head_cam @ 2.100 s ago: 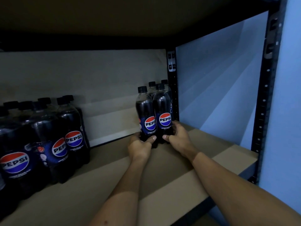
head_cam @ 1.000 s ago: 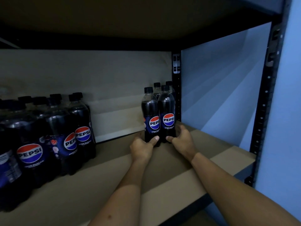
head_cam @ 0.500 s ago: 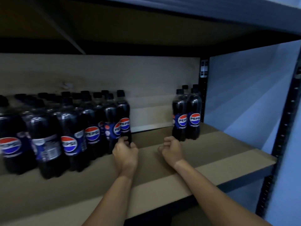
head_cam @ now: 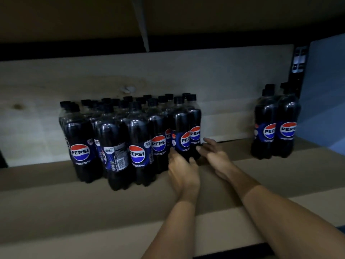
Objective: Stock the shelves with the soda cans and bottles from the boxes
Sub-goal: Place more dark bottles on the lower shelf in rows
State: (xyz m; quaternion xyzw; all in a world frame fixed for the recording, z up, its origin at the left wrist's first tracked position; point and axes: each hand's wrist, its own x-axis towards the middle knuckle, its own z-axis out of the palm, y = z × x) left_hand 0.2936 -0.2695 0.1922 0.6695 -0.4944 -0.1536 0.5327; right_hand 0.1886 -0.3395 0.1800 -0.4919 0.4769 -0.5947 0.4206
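Dark plastic Pepsi Zero Sugar bottle [head_cam: 182, 134] with black cap and blue label stands upright on the brown board shelf [head_cam: 104, 206], at the right front corner of a tightly packed cluster of matching bottles [head_cam: 119, 135]. The left hand [head_cam: 182, 168] touches its base with fingers loosely spread; the right hand [head_cam: 214, 156], fingers straight, reaches just beside it. Well to the right of the hands stands a small group of four bottles [head_cam: 276, 126].

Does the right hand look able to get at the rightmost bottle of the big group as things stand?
Probably yes. The right hand is open right beside that bottle, fingers nearly touching its base, with bare shelf around it and nothing between.
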